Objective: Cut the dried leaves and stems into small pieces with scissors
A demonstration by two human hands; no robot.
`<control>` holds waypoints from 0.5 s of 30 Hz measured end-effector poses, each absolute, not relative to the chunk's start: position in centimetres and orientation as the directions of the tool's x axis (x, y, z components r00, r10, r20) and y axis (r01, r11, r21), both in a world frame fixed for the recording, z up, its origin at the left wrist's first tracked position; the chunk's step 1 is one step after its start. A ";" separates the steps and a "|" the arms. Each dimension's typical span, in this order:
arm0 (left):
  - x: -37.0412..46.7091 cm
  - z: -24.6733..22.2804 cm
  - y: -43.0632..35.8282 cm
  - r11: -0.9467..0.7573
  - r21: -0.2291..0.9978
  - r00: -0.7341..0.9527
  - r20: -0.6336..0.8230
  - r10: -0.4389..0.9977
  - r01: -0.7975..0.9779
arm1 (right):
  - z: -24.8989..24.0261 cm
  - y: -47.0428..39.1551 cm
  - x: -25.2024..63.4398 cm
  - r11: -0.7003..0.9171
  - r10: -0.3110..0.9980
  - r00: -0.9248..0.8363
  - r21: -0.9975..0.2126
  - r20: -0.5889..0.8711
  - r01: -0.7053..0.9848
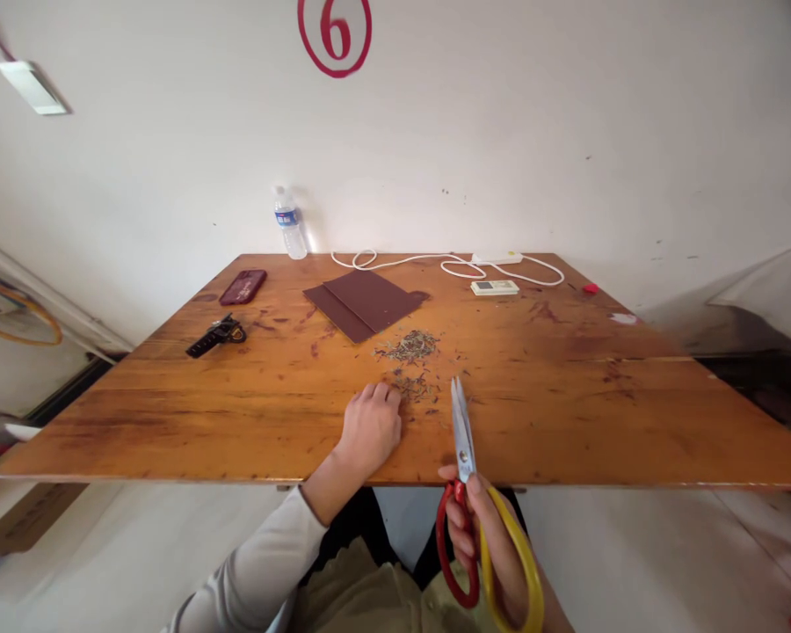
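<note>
My left hand [371, 428] rests on the wooden table [237, 413] with its fingers curled under; whatever is beneath them is hidden. Right beside its fingertips are scattered thin dry shreds [417, 387], and a denser heap of shreds [414, 345] lies just behind. My right hand [494, 536], at the table's front edge, is closed on scissors with one red and one yellow handle [464, 440]. Their blades point away from me and are nearly together, with a narrow gap at the tips.
Dark red sheets [369, 303] lie behind the heap. At the left are a phone [243, 287] and a black strap-like item [216, 336]. A bottle [290, 227] stands at the back left. A white cable [409, 260] and a small white device [494, 288] lie towards the wall.
</note>
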State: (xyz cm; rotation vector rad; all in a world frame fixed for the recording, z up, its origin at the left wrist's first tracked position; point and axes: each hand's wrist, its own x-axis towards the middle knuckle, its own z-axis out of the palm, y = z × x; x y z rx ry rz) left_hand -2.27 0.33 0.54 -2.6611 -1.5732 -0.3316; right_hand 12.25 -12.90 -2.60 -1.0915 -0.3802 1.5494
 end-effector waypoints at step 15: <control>-2.2 1.8 1.7 -0.581 0.265 0.554 0.175 0.814 0.770 | 0.5 -9.8 13.1 -0.247 0.916 0.082 -0.715 -0.392 -0.654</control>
